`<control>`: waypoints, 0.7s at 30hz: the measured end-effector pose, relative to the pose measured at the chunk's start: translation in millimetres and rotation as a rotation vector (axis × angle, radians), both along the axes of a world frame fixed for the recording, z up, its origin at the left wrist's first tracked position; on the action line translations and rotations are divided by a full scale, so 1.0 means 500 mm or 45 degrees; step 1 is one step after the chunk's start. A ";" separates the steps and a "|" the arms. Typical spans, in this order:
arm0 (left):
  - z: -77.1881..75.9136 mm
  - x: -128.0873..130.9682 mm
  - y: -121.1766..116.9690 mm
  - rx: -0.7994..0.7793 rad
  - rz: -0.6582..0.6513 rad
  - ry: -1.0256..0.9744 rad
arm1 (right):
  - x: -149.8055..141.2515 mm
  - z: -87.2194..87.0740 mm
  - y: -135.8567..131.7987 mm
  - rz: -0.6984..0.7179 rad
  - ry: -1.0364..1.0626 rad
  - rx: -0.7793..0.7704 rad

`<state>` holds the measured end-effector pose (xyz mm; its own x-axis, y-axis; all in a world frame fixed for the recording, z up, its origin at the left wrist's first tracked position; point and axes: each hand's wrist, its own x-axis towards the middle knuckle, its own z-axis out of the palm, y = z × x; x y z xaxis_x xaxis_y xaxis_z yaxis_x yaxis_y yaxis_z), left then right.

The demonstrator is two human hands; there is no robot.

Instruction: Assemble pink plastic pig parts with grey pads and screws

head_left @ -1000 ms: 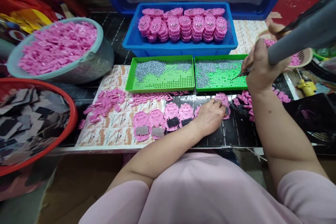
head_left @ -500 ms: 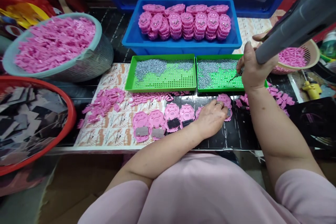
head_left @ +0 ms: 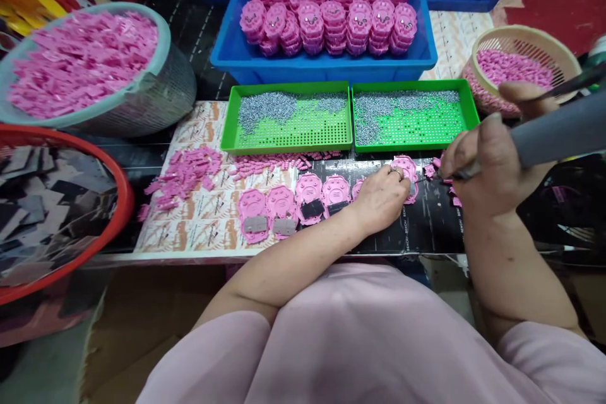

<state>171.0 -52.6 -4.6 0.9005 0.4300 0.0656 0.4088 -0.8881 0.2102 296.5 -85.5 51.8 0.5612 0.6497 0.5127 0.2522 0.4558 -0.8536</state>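
Note:
My right hand (head_left: 492, 167) is wrapped round a grey electric screwdriver (head_left: 563, 129), whose thin bit points left at the rightmost pink plastic casing (head_left: 409, 192). On that casing rest the bent fingers of my left hand (head_left: 379, 201), pressing it to the table; the fingertips are partly hidden. Further left along the row lie several more pink casings (head_left: 309, 187), some with a grey plate (head_left: 255, 224) or a black plate (head_left: 311, 209) on the lower half. My left hand and forearm cover part of the row.
Two green trays (head_left: 286, 146) of small metal screws (head_left: 269, 107) stand behind the row. Beyond is a blue bin (head_left: 322, 69) of stacked pink casings. Baskets of pink parts flank it, a pale green one (head_left: 165, 57) left and a cream one (head_left: 530, 38) right. A red basket (head_left: 124, 196) holds flat plates.
My right hand has brought the screwdriver from over the right green tray down towards the rightmost casing. My left hand stays on that casing. The view has tilted slightly downward.

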 end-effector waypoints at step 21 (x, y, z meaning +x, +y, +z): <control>0.008 0.002 0.001 0.024 -0.008 0.017 | -0.011 -0.041 -0.018 0.001 -0.063 -0.023</control>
<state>171.8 -51.9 -0.7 0.9041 0.4228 0.0616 0.4055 -0.8946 0.1879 291.0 -94.7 31.6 0.5349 0.6595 0.5281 0.2944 0.4404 -0.8482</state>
